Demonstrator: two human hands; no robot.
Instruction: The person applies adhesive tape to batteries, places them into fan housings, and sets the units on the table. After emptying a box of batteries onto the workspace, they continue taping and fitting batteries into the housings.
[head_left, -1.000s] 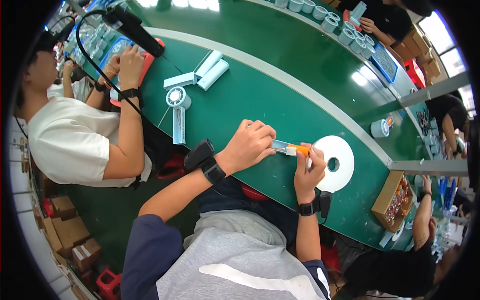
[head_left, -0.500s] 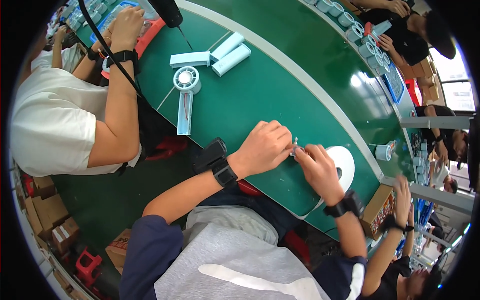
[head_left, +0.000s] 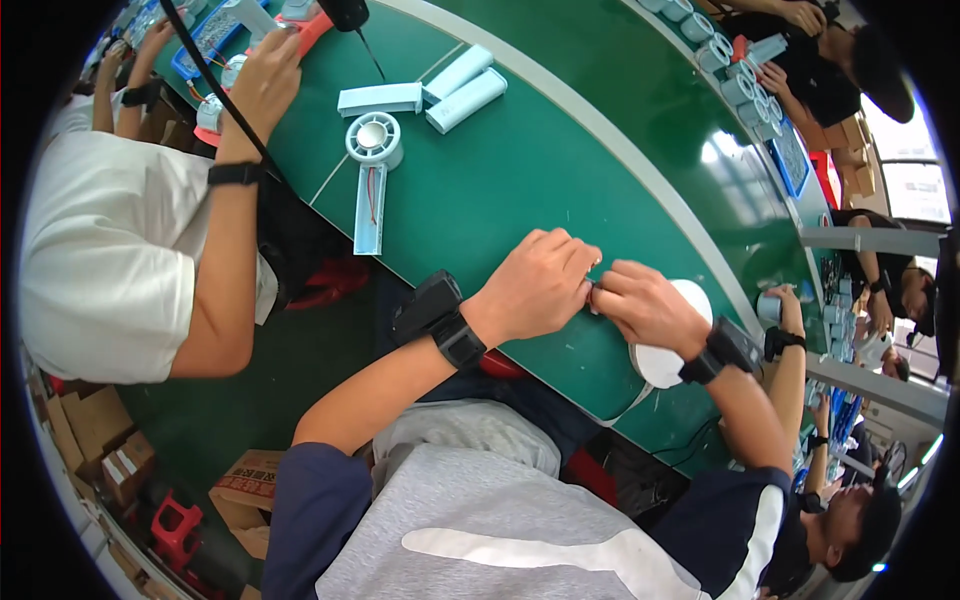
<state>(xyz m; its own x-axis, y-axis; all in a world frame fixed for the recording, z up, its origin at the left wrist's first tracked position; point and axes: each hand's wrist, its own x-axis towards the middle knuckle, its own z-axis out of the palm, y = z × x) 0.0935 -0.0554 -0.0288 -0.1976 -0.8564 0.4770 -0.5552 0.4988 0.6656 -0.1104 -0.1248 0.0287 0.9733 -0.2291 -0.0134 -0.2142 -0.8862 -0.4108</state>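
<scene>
Over the green table, my left hand (head_left: 540, 285) and my right hand (head_left: 650, 308) meet with fingertips pinched together. Between them is a tiny, partly pale piece, mostly covered by the fingers; its kind cannot be made out. Under and behind my right wrist lies a white roll (head_left: 658, 368), with a thin strip trailing to the table's near edge. To the left of my hands lies a light-blue handheld fan (head_left: 374, 140) with a round slotted head. Its open handle (head_left: 369, 215) shows a red wire inside.
Three light-blue handle shells (head_left: 380, 98) lie beyond the fan. A black electric screwdriver (head_left: 345, 12) hangs above them. At left a co-worker's arm (head_left: 235, 190) reaches over the table. At right another person's hand (head_left: 789, 310) holds a light-blue round housing (head_left: 769, 307). A pale rail (head_left: 600, 115) borders the table's far side.
My right hand has turned and shifted slightly right, its fingers still at my left hand's fingertips. The co-worker at right has reached onto the round housing. The left co-worker's arm has moved.
</scene>
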